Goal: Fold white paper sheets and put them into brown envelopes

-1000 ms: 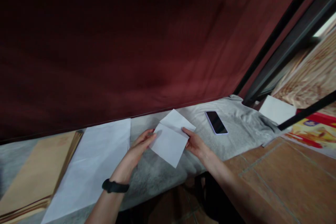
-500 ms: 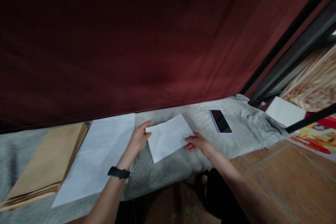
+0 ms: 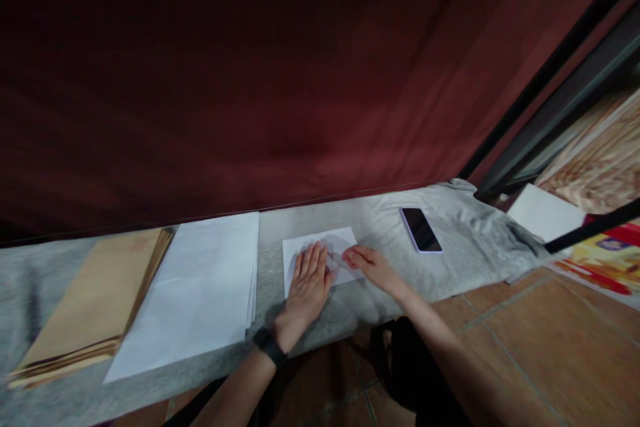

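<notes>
A folded white sheet of paper (image 3: 320, 245) lies flat on the grey cloth (image 3: 380, 227) covering a low ledge. My left hand (image 3: 309, 280), a black band on its wrist, lies flat on the sheet with fingers stretched out. My right hand (image 3: 367, 265) rests on the sheet's right part, fingers extended and pressing down on the paper. Neither hand grips anything.
Left of the sheet lies a stack of white paper (image 3: 200, 290), and further left a stack of brown paper (image 3: 90, 303). A dark phone (image 3: 421, 229) lies to the right. A dark red curtain (image 3: 250, 80) hangs behind. Tiled floor (image 3: 525, 333) and printed boxes (image 3: 605, 257) are at right.
The sheet was held up between both hands, then lowered onto the cloth. Both hands now press flat on it.
</notes>
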Motion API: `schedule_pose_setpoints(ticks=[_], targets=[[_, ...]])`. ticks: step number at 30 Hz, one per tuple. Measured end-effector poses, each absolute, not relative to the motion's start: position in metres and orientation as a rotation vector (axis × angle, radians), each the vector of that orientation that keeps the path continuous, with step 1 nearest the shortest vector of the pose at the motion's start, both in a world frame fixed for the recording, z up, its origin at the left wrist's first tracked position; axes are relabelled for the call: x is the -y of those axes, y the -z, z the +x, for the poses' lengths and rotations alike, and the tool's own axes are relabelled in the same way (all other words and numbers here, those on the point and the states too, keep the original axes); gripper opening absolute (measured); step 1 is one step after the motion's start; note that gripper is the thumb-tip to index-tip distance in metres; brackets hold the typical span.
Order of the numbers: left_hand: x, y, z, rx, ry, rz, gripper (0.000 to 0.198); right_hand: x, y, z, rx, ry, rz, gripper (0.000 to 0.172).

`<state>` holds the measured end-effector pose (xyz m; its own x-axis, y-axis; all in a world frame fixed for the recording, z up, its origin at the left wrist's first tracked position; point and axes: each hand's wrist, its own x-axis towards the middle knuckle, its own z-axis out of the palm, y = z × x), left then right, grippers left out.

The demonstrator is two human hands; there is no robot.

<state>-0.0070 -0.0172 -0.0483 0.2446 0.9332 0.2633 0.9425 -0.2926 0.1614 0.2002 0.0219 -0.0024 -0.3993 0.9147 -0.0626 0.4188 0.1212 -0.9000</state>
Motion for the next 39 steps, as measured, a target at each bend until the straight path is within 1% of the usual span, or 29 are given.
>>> schedule_pose_setpoints(ticks=[1,2,6,9,13,21,24,27,29,33,36,39], targets=[[0.02,0.054,-0.005,1.839,0.459,-2.457,0.058,-0.02,0.007,0.187,1.925,-1.045,-1.254,0.052],[0.022,0.059,-0.004,1.829,0.441,-2.458,0.058,-0.017,0.012,0.175,2.028,-0.92,-1.21,0.051],[0.022,0.069,-0.01,1.796,0.416,-2.448,0.058,-0.008,0.036,0.147,2.4,-0.528,-1.183,0.055],[0.022,0.069,-0.015,1.822,0.406,-2.424,0.058,-0.004,0.049,0.145,2.472,-0.316,-1.263,0.056],[0.024,0.064,-0.026,1.924,0.391,-2.364,0.06,-0.005,0.056,0.151,2.434,-0.138,-1.371,0.055],[0.029,0.049,-0.053,2.093,0.272,-2.232,0.06,-0.008,0.06,0.167,2.325,-0.083,-1.577,0.059],[0.023,0.042,-0.047,2.091,0.314,-2.186,0.059,-0.008,0.059,0.168,2.322,-0.071,-1.604,0.06],[0.01,0.037,-0.029,1.984,0.391,-2.256,0.059,-0.008,0.059,0.166,2.324,-0.06,-1.604,0.06],[0.0,0.039,-0.019,1.915,0.392,-2.333,0.058,-0.009,0.059,0.165,2.313,-0.053,-1.607,0.059],[-0.013,0.052,-0.013,1.927,0.316,-2.328,0.057,-0.011,0.055,0.168,2.308,-0.073,-1.609,0.056],[-0.016,0.06,-0.018,1.879,0.322,-2.307,0.057,-0.015,0.047,0.166,2.32,-0.11,-1.614,0.052],[-0.015,0.06,-0.02,1.852,0.318,-2.308,0.057,-0.019,0.039,0.154,2.297,-0.127,-1.587,0.052]])
